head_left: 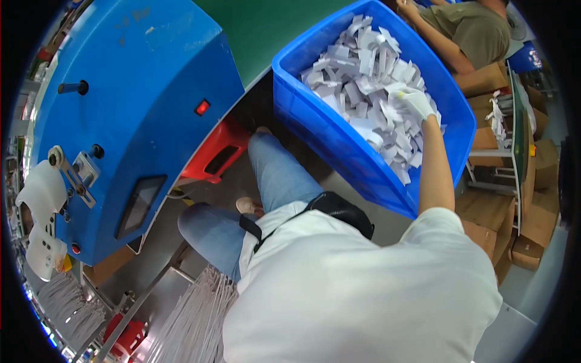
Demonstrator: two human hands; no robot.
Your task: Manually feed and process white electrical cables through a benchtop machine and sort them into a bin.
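White pieces, flat or folded like paper, point(357, 66) lie heaped inside the blue bin point(327, 136) at my one o'clock. From my remote view, the right hand point(416, 104), in a white glove, is over the heap, fingers slightly bent and pointing toward ten o'clock. Its fingertips blend into the white around them, so I cannot tell how far the grip is open or whether it has hold of a piece. The left hand is out of my view, so I cannot tell its grip either. Just beyond the bin, at two o'clock, I see a co-worker point(487, 36) in an olive top. Cardboard boxes point(482, 212) stand at three to four o'clock. A blue machine point(151, 91) with a lit red switch point(203, 107) fills ten o'clock, a red plastic stool point(233, 136) just beside it. Pale strands point(196, 314) hang at seven o'clock.
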